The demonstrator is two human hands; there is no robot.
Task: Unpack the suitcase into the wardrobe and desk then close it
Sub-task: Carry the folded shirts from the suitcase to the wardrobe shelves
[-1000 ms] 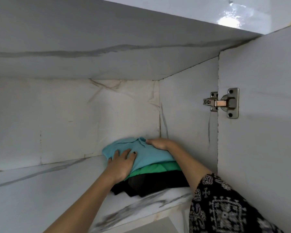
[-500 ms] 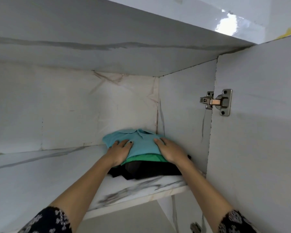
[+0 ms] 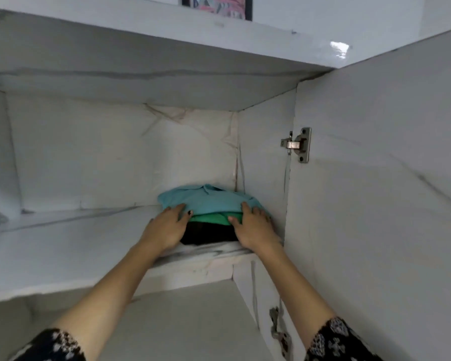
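A stack of folded clothes sits in the right back corner of the wardrobe shelf (image 3: 63, 246): a light blue shirt (image 3: 208, 200) on top, a green garment (image 3: 211, 218) under it and a black garment (image 3: 208, 234) at the bottom. My left hand (image 3: 167, 225) rests flat against the stack's left front, fingers straight. My right hand (image 3: 254, 226) presses the stack's right front, fingers spread over the blue and green layers. The suitcase is out of view.
The white marble-patterned wardrobe has an upper shelf board (image 3: 141, 84) overhead and an open door (image 3: 375, 204) on the right with a metal hinge (image 3: 298, 145). A second hinge (image 3: 277, 332) shows lower down. A framed picture (image 3: 216, 6) hangs above.
My right hand has come off the far top of the blue shirt to the stack's front right. Both hands have slid toward the stack's front edge. The view has pulled back.
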